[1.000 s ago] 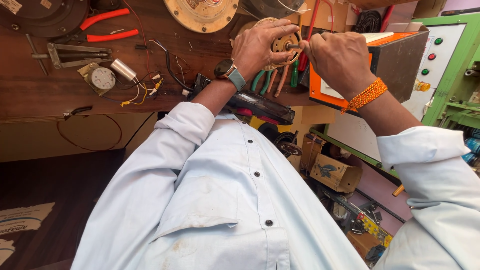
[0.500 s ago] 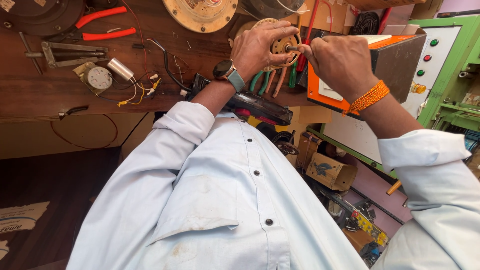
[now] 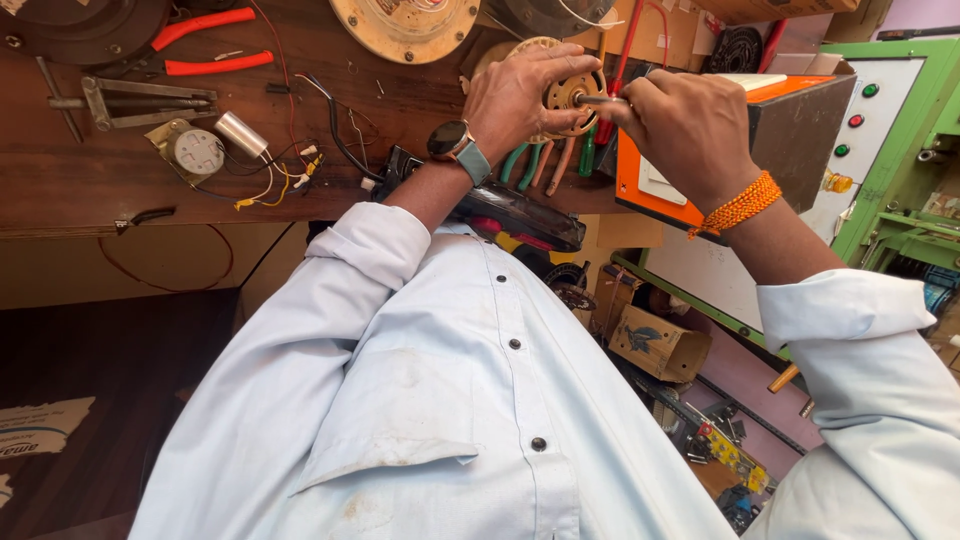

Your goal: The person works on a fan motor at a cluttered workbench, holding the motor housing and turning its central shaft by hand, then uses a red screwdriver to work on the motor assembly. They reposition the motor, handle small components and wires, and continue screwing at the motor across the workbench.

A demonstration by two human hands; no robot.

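Wooden bench edge under hands gripping motor part

Brown cardboard box on floor, btm right

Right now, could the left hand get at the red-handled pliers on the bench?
Probably not yet: the left hand is wrapped around the round motor part. The red-handled pliers lie uncovered further along the wooden bench, so the path looks free.
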